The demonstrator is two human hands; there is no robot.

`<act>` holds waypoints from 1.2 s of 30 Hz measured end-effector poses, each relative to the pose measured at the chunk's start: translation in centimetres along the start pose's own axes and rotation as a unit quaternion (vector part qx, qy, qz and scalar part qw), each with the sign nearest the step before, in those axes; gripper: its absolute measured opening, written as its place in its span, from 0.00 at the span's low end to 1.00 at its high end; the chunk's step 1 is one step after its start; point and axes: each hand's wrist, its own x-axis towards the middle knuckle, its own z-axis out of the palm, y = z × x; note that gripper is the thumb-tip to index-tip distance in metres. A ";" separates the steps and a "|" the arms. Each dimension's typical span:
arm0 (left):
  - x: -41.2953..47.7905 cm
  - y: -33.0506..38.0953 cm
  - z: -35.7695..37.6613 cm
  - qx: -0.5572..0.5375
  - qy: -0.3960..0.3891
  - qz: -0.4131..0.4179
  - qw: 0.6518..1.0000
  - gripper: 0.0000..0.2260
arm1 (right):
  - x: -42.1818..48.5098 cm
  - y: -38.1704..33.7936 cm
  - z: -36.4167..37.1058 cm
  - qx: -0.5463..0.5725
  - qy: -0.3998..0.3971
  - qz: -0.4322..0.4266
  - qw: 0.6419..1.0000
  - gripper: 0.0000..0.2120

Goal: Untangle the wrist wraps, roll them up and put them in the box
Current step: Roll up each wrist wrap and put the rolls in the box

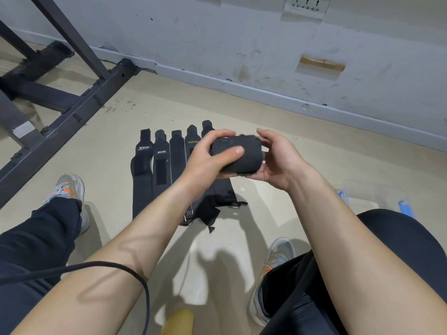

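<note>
1. L hand (pixel 208 163) is gripping the rolled wrap (pixel 238 157), a black wrist wrap wound into a fat roll. The thumb is lying across its front and the other fingers (pixel 217 135) are curling over the top.
2. R hand (pixel 278 163) is cupping the roll's right end from the side & below, palm facing left, fingers curving round the end. So both hands' fingers are clamping on the same roll.
3. The roll is hanging in the air above the floor (pixel 254 117), over the right end of the row of flat wraps.
4. Flat wraps (pixel 160 170): five black strips are lying side by side mid-floor, running lengthwise toward the wall (pixel 242 44), touching or overlapping. Some are showing white or green lettering. The right-hand ones are partly hiding under the L hand & forearm.
5. Box (pixel 362 204), clear plastic w/ blue clips, is sitting on the floor at right, well apart from the flat wraps. It is mostly hiding behind the R forearm & knee, so can't tell what's inside.
6. A dark metal frame (pixel 79 110) is standing on the floor's left side, its foot reaching the wall's base.
7. The person is sitting w/ legs apart in dark trousers, a grey-orange shoe (pixel 70 187) resting on the floor either side of the wraps.
8. A black cable (pixel 96 265) is lying across the L forearm.
</note>
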 end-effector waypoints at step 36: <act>2.7 -6.2 -1.2 0.068 0.053 -0.314 0.946 0.17 | 3.4 6.8 -1.5 -0.215 0.067 -0.102 0.969 0.28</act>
